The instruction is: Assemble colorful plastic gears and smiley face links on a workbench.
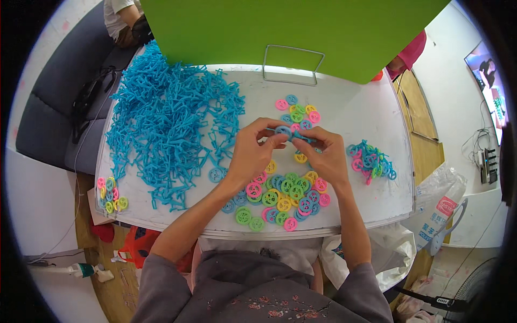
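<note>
Above the middle of the white table (355, 204), my left hand (251, 149) pinches a small blue plastic wheel (282, 130) between thumb and fingers. My right hand (326, 156) is closed on a thin blue plastic part (302, 136), which meets the wheel between both hands. The fingers partly cover where they join. Below my hands lies a heap of loose spoked wheels (284, 200) in pink, green, yellow and blue. More wheels (298, 112) are scattered just beyond my fingers.
A large tangled pile of blue plastic parts (167, 118) covers the table's left side. At right sits a small heap of blue parts with wheels (371, 160). A green panel (291, 32) and a wire stand (293, 64) are at the back. Wheels (110, 195) lie at the left corner.
</note>
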Available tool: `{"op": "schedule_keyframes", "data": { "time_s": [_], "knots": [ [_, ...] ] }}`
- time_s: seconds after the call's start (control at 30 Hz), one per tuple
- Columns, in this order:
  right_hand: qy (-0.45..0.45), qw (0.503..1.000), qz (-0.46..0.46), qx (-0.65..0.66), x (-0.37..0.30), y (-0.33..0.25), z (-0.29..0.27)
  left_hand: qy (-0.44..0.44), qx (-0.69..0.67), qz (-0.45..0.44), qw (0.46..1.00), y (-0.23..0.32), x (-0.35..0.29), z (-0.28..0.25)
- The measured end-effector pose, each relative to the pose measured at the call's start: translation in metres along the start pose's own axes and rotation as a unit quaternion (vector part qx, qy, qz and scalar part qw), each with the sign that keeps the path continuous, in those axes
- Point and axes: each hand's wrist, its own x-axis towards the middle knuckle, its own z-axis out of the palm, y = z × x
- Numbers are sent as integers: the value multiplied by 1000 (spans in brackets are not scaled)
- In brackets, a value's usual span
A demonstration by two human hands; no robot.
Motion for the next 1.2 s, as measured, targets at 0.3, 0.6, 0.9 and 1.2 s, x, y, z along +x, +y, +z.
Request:
{"op": "schedule_keyframes", "data": {
  "time_s": [0.3,0.6,0.9,1.2],
  "knots": [
    [-186,948,-36,255,-3,-15,-11,-87,-333,-249,905,1,0,-1],
    [-24,999,12,19,3,-6,-15,-196,378,22,904,2,-18,-9],
    [28,997,6,-66,3,0,-11,-205,358,58,909,4,-19,-13],
    [89,971,-142,-171,7,13,-11,-155,204,-115,960,7,-8,-17]
  ]
}}
